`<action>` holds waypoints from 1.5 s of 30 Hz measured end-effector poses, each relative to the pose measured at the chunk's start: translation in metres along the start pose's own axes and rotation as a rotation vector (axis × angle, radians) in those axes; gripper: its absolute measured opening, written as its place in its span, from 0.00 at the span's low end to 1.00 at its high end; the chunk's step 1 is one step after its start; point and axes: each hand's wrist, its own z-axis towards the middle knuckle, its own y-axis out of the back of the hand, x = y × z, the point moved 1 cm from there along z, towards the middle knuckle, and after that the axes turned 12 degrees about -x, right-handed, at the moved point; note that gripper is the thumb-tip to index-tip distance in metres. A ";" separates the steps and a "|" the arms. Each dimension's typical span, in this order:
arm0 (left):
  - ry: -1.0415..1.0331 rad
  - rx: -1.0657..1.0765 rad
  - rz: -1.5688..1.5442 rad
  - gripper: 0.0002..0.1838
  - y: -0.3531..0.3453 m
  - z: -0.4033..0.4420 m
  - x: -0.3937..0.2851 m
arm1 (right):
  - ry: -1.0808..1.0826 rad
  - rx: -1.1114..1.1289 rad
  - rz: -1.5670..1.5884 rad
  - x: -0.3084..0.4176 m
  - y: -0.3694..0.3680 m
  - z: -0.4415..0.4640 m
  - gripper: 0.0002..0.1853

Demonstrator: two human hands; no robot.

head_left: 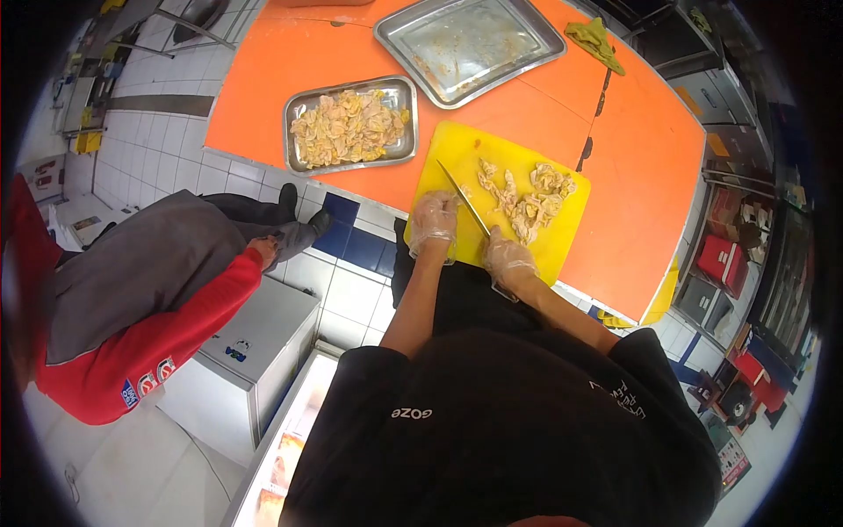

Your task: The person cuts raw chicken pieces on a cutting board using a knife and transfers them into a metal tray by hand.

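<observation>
My right hand (509, 258), in a clear plastic glove, is closed around the handle of a knife (465, 200). The long blade points away and to the left over a yellow cutting board (562, 233). My left hand (435, 218), also gloved, rests at the board's left edge beside the blade, its fingers curled; what they hold, if anything, is hidden. Pale, wrinkled pieces of meat (537, 211) lie on the board to the right of the knife. Similar cut pieces (347, 127) fill a small metal tray (413, 110) beyond my left hand.
A larger metal tray (479, 44) with wet residue lies at the back of the orange table (641, 176). Near it is a yellow-green cloth (595, 46). A person in red sleeves and a grey apron (158, 263) stands at the left, by a white chest (250, 351).
</observation>
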 end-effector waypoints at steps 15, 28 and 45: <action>-0.005 0.026 0.007 0.05 0.001 0.000 0.002 | -0.070 0.033 0.021 0.003 0.003 -0.004 0.19; -0.058 0.043 0.006 0.06 -0.002 0.002 0.009 | 0.030 -0.015 0.019 0.013 0.014 0.023 0.19; 0.205 0.186 0.104 0.14 0.010 0.009 0.004 | -0.168 -0.125 0.297 -0.021 0.048 -0.026 0.26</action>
